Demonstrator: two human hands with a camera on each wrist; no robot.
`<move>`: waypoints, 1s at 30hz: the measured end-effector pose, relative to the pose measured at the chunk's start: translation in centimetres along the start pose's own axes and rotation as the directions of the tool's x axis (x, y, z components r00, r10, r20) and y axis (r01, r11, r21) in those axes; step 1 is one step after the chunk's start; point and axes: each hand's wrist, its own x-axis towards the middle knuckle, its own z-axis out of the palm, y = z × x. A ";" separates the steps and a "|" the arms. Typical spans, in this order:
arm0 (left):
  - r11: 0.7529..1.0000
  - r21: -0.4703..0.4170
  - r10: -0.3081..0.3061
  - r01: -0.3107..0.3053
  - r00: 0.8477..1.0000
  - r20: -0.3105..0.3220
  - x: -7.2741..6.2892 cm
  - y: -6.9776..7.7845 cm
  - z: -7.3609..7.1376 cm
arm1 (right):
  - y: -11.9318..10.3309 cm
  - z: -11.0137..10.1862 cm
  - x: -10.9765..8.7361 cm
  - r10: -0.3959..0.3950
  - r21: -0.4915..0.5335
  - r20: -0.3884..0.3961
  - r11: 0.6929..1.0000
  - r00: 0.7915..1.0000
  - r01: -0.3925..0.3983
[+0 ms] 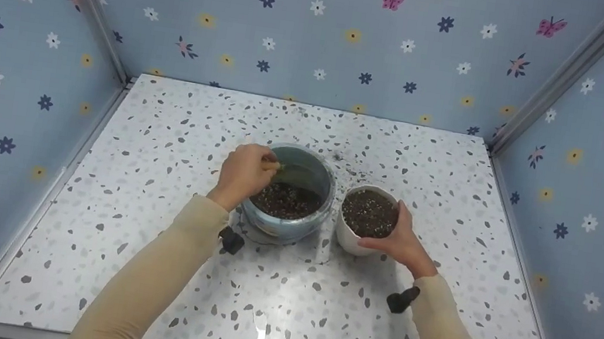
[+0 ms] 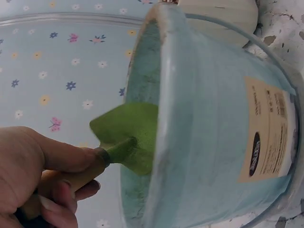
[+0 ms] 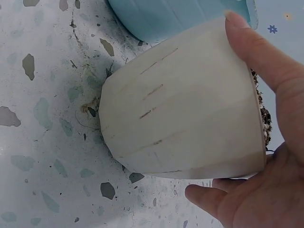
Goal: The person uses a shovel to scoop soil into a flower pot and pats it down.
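Note:
My left hand (image 1: 247, 173) is over the left rim of a pale blue pot (image 1: 283, 229), which has dark, speckled soil (image 1: 288, 202) low inside. It grips the wooden handle (image 2: 78, 178) of a small green trowel (image 2: 128, 128). In the left wrist view, part of the trowel's blade is hidden behind the pot's rim. To the right stands a white flower pot (image 1: 350, 240), filled with soil (image 1: 369, 213) close to its brim. My right hand (image 1: 405, 244) holds this pot near the rim, thumb on one side and fingers on the other.
Both pots stand on a speckled white tabletop (image 1: 155, 291), close together with a narrow gap. Soil crumbs (image 1: 358, 171) lie scattered behind them. Blue flowered panels (image 1: 311, 17) enclose the back and both sides. A paper label (image 2: 266, 133) is on the blue pot.

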 end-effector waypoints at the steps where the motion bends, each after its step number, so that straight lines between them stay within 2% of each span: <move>1: 1.000 0.019 0.015 -0.015 1.000 0.009 0.1 0.0 0.3 | 0.0 0.0 0.0 0.002 0.000 0.003 1.000 1.000 -0.002; 5: 0.991 0.069 0.114 -0.116 0.993 0.039 0.3 0.2 1.7 | 0.2 0.1 -0.1 0.015 -0.004 0.006 1.000 1.000 -0.015; 8: 0.971 0.107 0.208 -0.213 0.976 0.057 0.4 0.1 2.9 | 0.3 0.2 -0.1 0.017 -0.001 0.007 1.000 1.000 -0.017; 11: 0.941 0.161 0.290 -0.298 0.954 0.073 0.6 0.0 3.8 | 0.3 0.2 0.0 0.018 -0.001 0.007 1.000 1.000 -0.017; 13: 0.910 0.214 0.338 -0.355 0.934 0.111 0.7 0.0 4.2 | 0.3 0.1 0.1 0.016 -0.004 0.005 1.000 1.000 -0.016; 16: 0.870 0.272 0.375 -0.411 0.910 0.174 0.8 -0.1 4.5 | 0.2 0.0 0.2 0.013 -0.003 0.005 1.000 1.000 -0.013; 18: 0.851 0.302 0.379 -0.430 0.900 0.215 0.7 -0.1 4.4 | 0.1 -0.1 0.1 0.011 0.002 0.002 1.000 1.000 -0.011; 19: 0.846 0.315 0.373 -0.430 0.900 0.226 0.7 -0.2 4.4 | 0.1 -0.1 0.1 0.010 0.004 0.002 1.000 1.000 -0.010; 21: 0.846 0.343 0.346 -0.409 0.909 0.233 0.7 -0.6 4.1 | 0.0 -0.1 0.1 0.005 0.005 -0.002 1.000 1.000 -0.005; 24: 0.862 0.374 0.275 -0.343 0.935 0.223 0.5 -1.3 3.7 | 0.0 0.0 0.1 -0.004 0.007 0.003 1.000 1.000 0.004; 27: 0.886 0.384 0.201 -0.259 0.962 0.184 0.4 -1.9 3.1 | 0.1 0.0 0.1 -0.012 0.004 0.007 1.000 1.000 0.012; 30: 0.890 0.406 0.157 -0.206 0.976 0.152 0.3 -2.2 2.7 | 0.3 -0.2 0.1 -0.016 0.000 0.008 1.000 1.000 0.016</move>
